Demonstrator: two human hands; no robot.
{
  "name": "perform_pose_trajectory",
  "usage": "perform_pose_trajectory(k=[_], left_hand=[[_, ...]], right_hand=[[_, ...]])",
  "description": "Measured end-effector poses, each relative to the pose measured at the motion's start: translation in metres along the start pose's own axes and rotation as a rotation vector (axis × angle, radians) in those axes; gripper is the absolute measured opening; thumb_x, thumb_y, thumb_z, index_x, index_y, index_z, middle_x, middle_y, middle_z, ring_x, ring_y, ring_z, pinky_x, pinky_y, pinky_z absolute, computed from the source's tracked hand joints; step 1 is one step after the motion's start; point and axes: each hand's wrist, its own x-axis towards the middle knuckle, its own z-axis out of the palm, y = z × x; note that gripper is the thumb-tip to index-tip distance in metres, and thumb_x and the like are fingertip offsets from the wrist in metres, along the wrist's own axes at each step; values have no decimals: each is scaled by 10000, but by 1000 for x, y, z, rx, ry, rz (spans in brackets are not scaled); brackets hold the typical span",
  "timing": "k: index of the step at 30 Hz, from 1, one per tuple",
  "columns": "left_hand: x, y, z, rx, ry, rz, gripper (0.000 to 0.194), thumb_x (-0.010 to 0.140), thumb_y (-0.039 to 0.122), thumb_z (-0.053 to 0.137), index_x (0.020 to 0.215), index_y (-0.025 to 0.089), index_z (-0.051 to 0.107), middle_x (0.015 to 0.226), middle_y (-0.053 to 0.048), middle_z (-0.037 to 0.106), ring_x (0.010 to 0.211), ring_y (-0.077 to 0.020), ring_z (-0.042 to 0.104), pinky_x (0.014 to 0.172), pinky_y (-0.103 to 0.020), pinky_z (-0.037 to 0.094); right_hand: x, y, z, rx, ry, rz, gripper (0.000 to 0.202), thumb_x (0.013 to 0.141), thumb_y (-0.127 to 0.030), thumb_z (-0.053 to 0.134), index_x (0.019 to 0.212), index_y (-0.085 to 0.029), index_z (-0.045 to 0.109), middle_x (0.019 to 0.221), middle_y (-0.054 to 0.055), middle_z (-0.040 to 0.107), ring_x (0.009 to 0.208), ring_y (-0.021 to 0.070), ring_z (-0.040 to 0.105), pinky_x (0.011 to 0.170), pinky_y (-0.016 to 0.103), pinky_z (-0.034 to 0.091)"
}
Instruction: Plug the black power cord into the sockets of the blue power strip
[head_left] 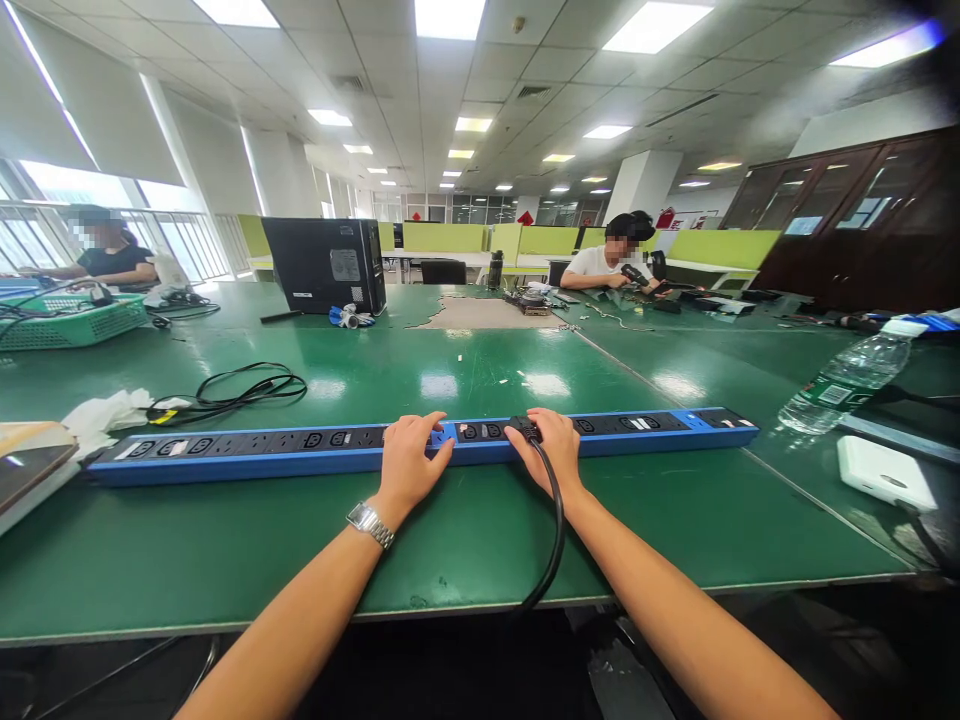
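Note:
A long blue power strip [247, 462] with a black socket face lies across the green table, its outlets turned upward. Over its middle rests my left hand [411, 455], thumb and fingers apart, touching the strip's top and front side. Just to the right, my right hand [553, 445] has its fingers closed round a black power plug [525, 428] at the strip's sockets. Whether the plug's pins sit fully in a socket cannot be seen. From the plug a thick black cable [559, 530] curves down over the table's front edge.
A coiled black cable [247, 385] and white tissue [109, 415] lie at left. A black computer case [326, 265] stands farther back. At right are a water bottle [847, 380] and a white box [885, 470]. Two people [607, 262] sit across the table, near a green basket [90, 325] and electronic parts.

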Motion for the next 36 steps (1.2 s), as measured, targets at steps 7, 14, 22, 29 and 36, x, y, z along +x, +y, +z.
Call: perform_pose_trajectory(k=[7, 14, 22, 29, 36], left_hand=[[0, 2, 0, 3, -9, 11, 301, 862, 276, 627, 1158, 228, 602, 996, -32, 718, 991, -224, 606, 923, -408, 415], [0, 5, -1, -8, -23, 38, 291, 872, 285, 622, 1155, 222, 603, 993, -36, 719, 983, -225, 602, 907, -410, 411], [-1, 10, 1, -59, -84, 80, 338, 874, 324, 634, 1193, 226, 583, 1023, -46, 715, 984, -232, 605, 895, -408, 428], [-4, 16, 2, -97, -190, 223, 382, 890, 310, 596, 1264, 240, 561, 1107, -70, 695, 998, -233, 608, 907, -401, 444], [-2, 14, 0, -164, -79, 230, 307, 929, 324, 554, 1217, 229, 594, 1093, -76, 712, 974, -211, 642, 864, -358, 491]], right_hand=[[0, 0, 1, 46, 30, 6, 392, 881, -580, 520, 901, -209, 648, 1120, 98, 676, 1070, 270, 559, 917, 432, 394], [2, -2, -1, 104, 55, 20, 420, 879, -592, 512, 904, -202, 665, 1080, 97, 691, 1038, 266, 579, 918, 431, 400], [2, -27, -12, 192, 94, -102, 381, 876, -560, 549, 999, -214, 650, 1032, 95, 707, 1026, 258, 609, 954, 417, 412], [-5, -43, -13, 280, -77, -460, 344, 899, -492, 564, 1083, -215, 652, 1027, 83, 728, 974, 237, 641, 869, 392, 458], [-6, -47, -15, 255, -206, -532, 440, 896, -459, 563, 1268, -229, 599, 1147, 89, 707, 1046, 240, 630, 898, 409, 480]])
